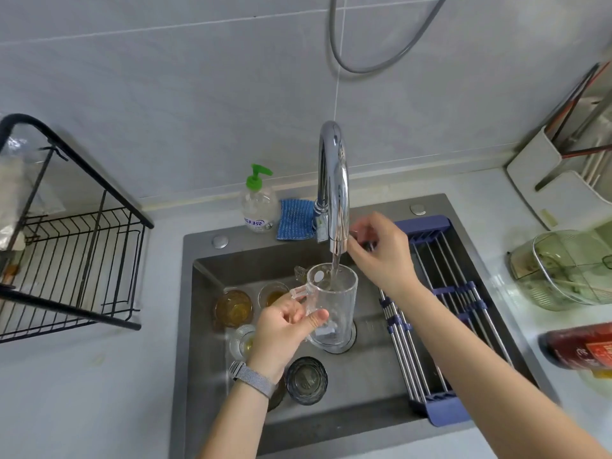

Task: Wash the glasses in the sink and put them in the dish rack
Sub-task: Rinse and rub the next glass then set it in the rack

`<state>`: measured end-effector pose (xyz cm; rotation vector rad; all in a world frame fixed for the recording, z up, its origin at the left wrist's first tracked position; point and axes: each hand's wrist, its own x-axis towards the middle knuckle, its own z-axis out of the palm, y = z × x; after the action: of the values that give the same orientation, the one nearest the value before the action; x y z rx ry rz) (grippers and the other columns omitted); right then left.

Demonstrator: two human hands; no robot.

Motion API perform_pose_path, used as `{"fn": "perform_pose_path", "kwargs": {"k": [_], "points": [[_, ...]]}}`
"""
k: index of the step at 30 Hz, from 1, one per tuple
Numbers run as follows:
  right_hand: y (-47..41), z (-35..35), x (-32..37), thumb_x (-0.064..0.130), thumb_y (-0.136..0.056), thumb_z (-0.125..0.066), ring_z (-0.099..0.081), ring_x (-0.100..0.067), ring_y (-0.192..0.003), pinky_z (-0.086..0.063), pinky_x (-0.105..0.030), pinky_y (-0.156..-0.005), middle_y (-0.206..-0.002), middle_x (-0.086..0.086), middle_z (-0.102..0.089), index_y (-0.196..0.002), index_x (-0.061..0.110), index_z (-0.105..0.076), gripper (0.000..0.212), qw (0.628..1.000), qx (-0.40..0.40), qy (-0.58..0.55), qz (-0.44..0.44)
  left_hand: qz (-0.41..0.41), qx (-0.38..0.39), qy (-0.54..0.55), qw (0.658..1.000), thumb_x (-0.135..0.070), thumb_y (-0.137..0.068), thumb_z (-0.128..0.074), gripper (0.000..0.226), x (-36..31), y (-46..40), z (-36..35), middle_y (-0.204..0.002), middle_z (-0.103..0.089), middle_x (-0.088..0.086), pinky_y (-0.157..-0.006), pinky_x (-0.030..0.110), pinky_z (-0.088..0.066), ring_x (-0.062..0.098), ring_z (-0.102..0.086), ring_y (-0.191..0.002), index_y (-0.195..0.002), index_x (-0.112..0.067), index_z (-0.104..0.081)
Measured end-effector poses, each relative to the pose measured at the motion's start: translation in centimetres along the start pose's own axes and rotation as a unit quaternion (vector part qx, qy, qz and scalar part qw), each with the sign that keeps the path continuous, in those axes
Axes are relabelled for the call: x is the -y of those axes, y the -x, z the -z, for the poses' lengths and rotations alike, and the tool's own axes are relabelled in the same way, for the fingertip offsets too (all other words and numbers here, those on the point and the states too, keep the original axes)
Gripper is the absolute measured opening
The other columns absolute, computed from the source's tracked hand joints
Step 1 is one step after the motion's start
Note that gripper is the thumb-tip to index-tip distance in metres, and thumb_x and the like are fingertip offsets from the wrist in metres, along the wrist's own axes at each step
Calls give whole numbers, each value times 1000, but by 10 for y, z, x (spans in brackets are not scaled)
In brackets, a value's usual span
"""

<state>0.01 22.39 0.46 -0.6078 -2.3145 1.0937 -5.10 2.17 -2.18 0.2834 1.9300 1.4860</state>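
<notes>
Gripping the clear mug (334, 303) by its handle, the left hand (284, 329) holds it upright under the tap (332, 187), over the drain at the sink's (205, 260) middle; water runs straight down into its mouth. The right hand (381, 250), fingers curled, reaches behind the spout, its hold hidden. Other glasses (233, 308) wait by the sink's left wall; the black dish rack (79, 260) stands left of the sink.

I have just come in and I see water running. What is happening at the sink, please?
A person is rinsing a clear glass mug under the running faucet. The left hand grips the mug over the sink, while the right hand is at the faucet's handle. Several unwashed glasses stand in the basin. The black dish rack on the left holds no glasses yet.
</notes>
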Motion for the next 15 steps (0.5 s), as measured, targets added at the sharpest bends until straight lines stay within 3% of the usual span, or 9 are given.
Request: {"fn": "perform_pose_path", "kwargs": {"k": [1,3,5,6,8,9,11,13,15], "points": [[9,7,7,36,-90,-58,-57,-4,-69,-42,-17,-63,-73,9,-62,-78,31,-63,14,997,57,-43,36,-9,4,-24,1000,-44,-58,-84,56,-1,-2,3,-62,-54,-4,-75,29,-48,5,-64,-83,-46,-23,-34],[21,16,15,53,-94,-42,-58,-8,-61,-47,-26,-65,-64,6,-61,-70,21,-68,47,962,262,-42,69,-19,29,-46,998,-51,-62,-85,61,-3,-9,10,-55,-47,-3,-76,35,-45,9,-55,-71,-43,-24,-34],[22,15,21,74,-87,-31,-61,-18,-65,-46,-36,-84,-66,-2,-67,-77,16,-73,73,888,427,106,129,-34,45,-43,997,-55,-72,-75,59,-10,-18,14,-49,-35,-3,-69,32,-42,10,-42,-55,-46,-24,-31],[21,11,22,80,-81,-29,-63,-19,-71,-40,-36,-96,-70,-1,-70,-85,21,-77,76,849,467,177,170,-50,52,-68,995,-54,-74,-70,56,-15,-22,15,-48,-31,-6,-65,30,-39,10,-36,-51,-48,-23,-31],[16,4,26,76,-77,-38,-63,-12,-88,-21,-37,-113,-87,4,-74,-102,31,-76,64,797,520,232,201,-70,73,-123,987,-52,-76,-65,54,-26,-31,15,-45,-34,-10,-61,22,-41,7,-38,-47,-51,-19,-31],[13,3,29,68,-80,-48,-59,-9,-103,-15,-37,-117,-105,6,-72,-113,35,-71,52,785,554,221,167,-60,77,-119,988,-46,-79,-66,52,-29,-35,13,-44,-42,-11,-61,18,-46,2,-46,-47,-53,-16,-32],[4,3,31,45,-87,-66,-51,-5,-119,-23,-29,-115,-132,12,-60,-129,37,-60,44,766,627,139,35,-24,77,-79,994,-33,-81,-69,48,-35,-39,9,-56,-66,-1,-73,18,-54,0,-69,-67,-55,-13,-35],[-3,2,30,29,-90,-69,-60,-2,-110,-41,-25,-106,-125,10,-66,-125,28,-65,36,766,637,83,-15,8,65,-50,997,-28,-82,-73,48,-35,-43,6,-59,-69,1,-68,17,-55,10,-74,-82,-56,-15,-35],[-3,-1,23,18,-91,-67,-66,-3,-104,-47,-27,-103,-114,4,-73,-117,19,-72,26,795,604,39,-20,41,48,-43,997,-31,-86,-72,47,-33,-46,5,-54,-66,-6,-61,14,-52,8,-73,-75,-56,-13,-40]]}}
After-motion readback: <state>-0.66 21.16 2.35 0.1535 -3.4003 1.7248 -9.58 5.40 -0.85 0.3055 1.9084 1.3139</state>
